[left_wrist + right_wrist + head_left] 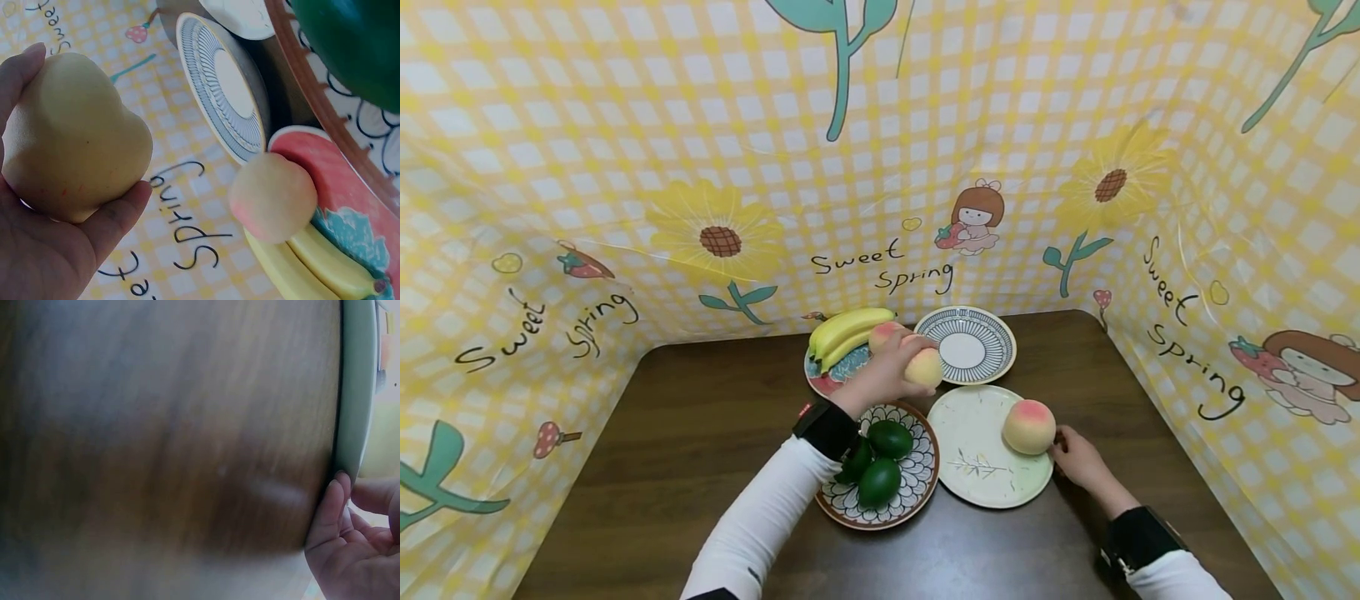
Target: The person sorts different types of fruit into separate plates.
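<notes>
My left hand [880, 371] holds a peach [924, 368] between thumb and fingers, raised above the plates; the left wrist view shows this peach [72, 131] large. Below and behind it, another peach [884, 333] sits beside the bananas [852, 327] on a red and blue plate [817, 382]. To the right, a pale green-white plate [958, 421] bears a third peach [1028, 429] near its right side. My right hand [1081, 461] pinches that plate's right rim. In the right wrist view, thumb and fingertips [334, 500] meet at the rim [356, 394].
A brown-rimmed plate [931, 467] with dark green, avocado-like fruits [880, 483] stands front left of the pale plate, partly under the left forearm. At the back is a blue-patterned white plate [964, 346]. A checked cloth [865, 208] hangs behind the wooden table [715, 433].
</notes>
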Tool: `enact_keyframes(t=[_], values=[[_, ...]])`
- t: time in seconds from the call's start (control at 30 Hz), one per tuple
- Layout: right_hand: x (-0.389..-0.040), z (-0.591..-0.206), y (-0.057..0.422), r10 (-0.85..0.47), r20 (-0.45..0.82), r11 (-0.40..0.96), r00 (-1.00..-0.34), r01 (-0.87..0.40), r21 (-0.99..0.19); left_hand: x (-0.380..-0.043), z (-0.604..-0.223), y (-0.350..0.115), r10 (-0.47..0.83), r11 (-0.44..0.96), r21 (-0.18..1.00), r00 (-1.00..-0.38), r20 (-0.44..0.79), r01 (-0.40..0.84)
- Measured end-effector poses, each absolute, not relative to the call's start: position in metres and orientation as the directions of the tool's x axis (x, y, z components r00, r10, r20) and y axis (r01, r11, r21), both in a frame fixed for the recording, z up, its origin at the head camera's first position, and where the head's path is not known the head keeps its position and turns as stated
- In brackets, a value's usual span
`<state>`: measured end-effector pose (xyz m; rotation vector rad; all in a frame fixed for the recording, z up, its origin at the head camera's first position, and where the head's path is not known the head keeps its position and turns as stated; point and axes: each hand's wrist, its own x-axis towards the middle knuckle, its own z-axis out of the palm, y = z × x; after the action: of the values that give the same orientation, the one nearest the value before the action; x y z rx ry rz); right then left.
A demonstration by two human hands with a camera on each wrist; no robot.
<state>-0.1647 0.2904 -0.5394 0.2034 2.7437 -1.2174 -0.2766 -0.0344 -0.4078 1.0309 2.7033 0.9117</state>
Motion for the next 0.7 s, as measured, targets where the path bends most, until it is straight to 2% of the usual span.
enact_keyframes(t=[0.4,0.7], values=[[-0.165,-0.538,0.291,0.057,-0.173,0.670,-0.983,0.166,-0.723,-0.256,-0.414,-0.002,0.710,0.524,0.536,-0.687,0.154,0.662],[-0.163,-0.538,0.291,0.060,-0.163,0.671,-0.985,0.161,-0.724,-0.234,-0.431,0.029,0.755,0.500,0.542,-0.646,0.109,0.675]])
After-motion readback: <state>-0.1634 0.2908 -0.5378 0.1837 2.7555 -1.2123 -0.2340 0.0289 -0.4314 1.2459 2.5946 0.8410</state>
